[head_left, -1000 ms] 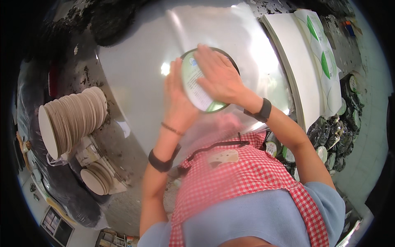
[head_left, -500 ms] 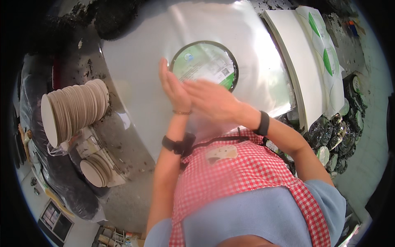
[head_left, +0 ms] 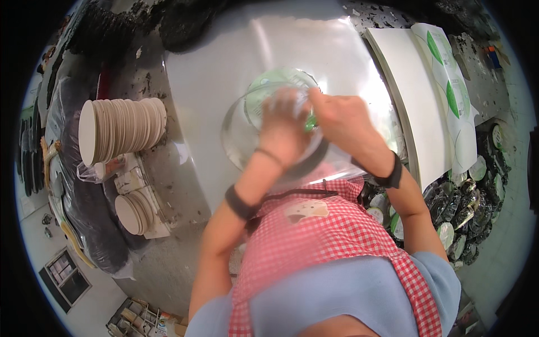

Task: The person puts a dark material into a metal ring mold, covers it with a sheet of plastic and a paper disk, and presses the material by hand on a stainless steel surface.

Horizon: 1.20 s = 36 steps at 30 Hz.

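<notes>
A round pack with a green and white label [head_left: 289, 77] lies on a glossy clear plastic sheet in front of me, blurred. Around its near side shows a clear, see-through round film [head_left: 238, 137]. My left hand [head_left: 285, 126] is over the pack, its fingers smeared by motion. Close beside it on the right, my right hand [head_left: 347, 122] has its fingers curled together at the pack's right edge; what they pinch is hidden. Both wrists wear dark bands.
Pale round discs [head_left: 120, 129] stand stacked on edge at left, with a smaller stack [head_left: 133, 212] nearer. A pile of white sheets [head_left: 401, 95] with green-printed film [head_left: 453, 95] lies at right. Several black wrapped packs [head_left: 463, 208] are heaped beyond my right arm. Black material [head_left: 188, 28] sits at the far left.
My hands, pressed together before at the pack's near edge, have parted and moved right over it. The dark-rimmed pack looks shifted, with clear film showing around it. The whole view has shifted slightly.
</notes>
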{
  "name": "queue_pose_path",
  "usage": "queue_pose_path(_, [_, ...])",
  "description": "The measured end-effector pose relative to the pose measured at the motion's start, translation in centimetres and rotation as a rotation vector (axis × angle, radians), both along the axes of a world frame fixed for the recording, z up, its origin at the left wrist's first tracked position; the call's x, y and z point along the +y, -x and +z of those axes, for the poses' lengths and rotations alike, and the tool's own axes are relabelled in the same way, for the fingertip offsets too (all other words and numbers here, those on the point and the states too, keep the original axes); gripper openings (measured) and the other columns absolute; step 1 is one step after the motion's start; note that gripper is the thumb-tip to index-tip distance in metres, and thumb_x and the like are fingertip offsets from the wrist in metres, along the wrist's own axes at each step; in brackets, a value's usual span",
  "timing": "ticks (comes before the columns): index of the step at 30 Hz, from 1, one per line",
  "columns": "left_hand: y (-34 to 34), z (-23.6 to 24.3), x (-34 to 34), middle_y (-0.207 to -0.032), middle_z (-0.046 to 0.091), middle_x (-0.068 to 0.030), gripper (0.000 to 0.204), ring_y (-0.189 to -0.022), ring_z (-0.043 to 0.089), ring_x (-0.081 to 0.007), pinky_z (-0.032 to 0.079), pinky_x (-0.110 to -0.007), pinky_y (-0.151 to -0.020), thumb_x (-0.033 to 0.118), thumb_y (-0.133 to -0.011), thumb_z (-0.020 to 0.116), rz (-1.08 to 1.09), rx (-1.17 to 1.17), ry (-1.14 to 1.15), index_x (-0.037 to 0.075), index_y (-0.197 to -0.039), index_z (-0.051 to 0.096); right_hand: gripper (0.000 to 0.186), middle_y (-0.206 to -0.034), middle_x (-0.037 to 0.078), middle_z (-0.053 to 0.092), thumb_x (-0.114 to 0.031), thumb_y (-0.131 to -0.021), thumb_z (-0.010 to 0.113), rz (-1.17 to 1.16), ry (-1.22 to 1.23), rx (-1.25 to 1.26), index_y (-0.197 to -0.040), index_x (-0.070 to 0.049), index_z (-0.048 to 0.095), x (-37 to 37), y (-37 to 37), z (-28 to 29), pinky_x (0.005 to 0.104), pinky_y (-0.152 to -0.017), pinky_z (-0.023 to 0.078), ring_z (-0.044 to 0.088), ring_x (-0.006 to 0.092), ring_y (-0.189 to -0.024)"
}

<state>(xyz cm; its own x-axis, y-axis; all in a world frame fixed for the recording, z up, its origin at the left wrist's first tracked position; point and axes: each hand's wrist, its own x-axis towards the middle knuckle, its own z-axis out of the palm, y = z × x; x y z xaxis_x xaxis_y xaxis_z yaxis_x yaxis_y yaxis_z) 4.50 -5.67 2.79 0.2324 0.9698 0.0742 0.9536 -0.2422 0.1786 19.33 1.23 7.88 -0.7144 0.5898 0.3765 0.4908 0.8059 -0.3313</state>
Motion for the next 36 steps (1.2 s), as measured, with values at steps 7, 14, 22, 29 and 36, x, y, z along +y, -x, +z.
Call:
queue_pose_path(7, [6.7,-2.9,-2.7,-0.139,0.040,-0.0254,0.075,-0.128,0.041,-0.0380,0.036,-0.043,-0.106,0.036,-0.080,0.073,0.567,-0.526,-0.116,0.000,-0.138,0.043,0.021,-0.065,0.024,0.056,-0.018,-0.095,0.050,-0.723,0.326,-0.083,-0.085,-0.001,0.052,1.7,-20.0,-6.4,0.0489,-0.058,0.045,0.056,0.0434,-0.061])
queue_pose_path(14, [2.0,5.3,0.3,-0.133,0.047,-0.0109,0.073,-0.113,0.057,-0.0271,0.054,-0.038,-0.085,0.006,-0.087,0.065,0.640,-2.004,-0.137,0.019,-0.147,0.026,0.018,-0.090,0.012,0.063,-0.016,-0.089,0.059,-0.518,-0.182,-0.034,-0.099,-0.002,0.057,-3.3,-11.8,-5.8,0.0435,-0.082,0.046,0.058,0.0306,-0.095])
queue_pose_path(22, [2.8,8.7,-5.2,-0.140,0.047,-0.0136,0.011,-0.137,0.034,-0.0326,0.033,-0.042,-0.109,0.011,-0.081,0.071,-0.555,-1.219,0.341,0.010,-0.087,0.062,0.015,-0.078,0.006,0.055,-0.001,-0.074,0.057,0.010,-0.066,-0.153,-0.087,-0.008,0.057,-3.7,-7.4,-7.0,0.0355,-0.072,0.042,0.054,0.0234,-0.080])
queue_pose_path(29, [10.7,-4.3,-16.4,-0.148,0.041,-0.0107,0.020,-0.144,0.023,-0.0330,0.011,-0.052,-0.116,0.024,-0.077,0.076,-0.034,-0.413,0.264,0.012,-0.074,0.061,0.015,-0.081,0.005,0.055,-0.002,-0.074,0.059,0.037,-0.079,-0.132,-0.087,-0.009,0.057,-1.9,-4.6,-9.5,0.0350,-0.074,0.041,0.054,0.0230,-0.083])
queue_pose_path(36, [11.7,-4.9,-16.2,-0.142,0.050,-0.0059,0.012,-0.132,0.043,-0.0291,0.029,-0.048,-0.108,0.021,-0.081,0.070,0.026,-0.502,0.208,0.010,-0.081,0.066,0.013,-0.079,0.004,0.055,-0.003,-0.074,0.061,0.022,-0.128,-0.167,-0.085,-0.009,0.056,-2.0,-4.2,-9.5,0.0344,-0.073,0.041,0.055,0.0221,-0.082])
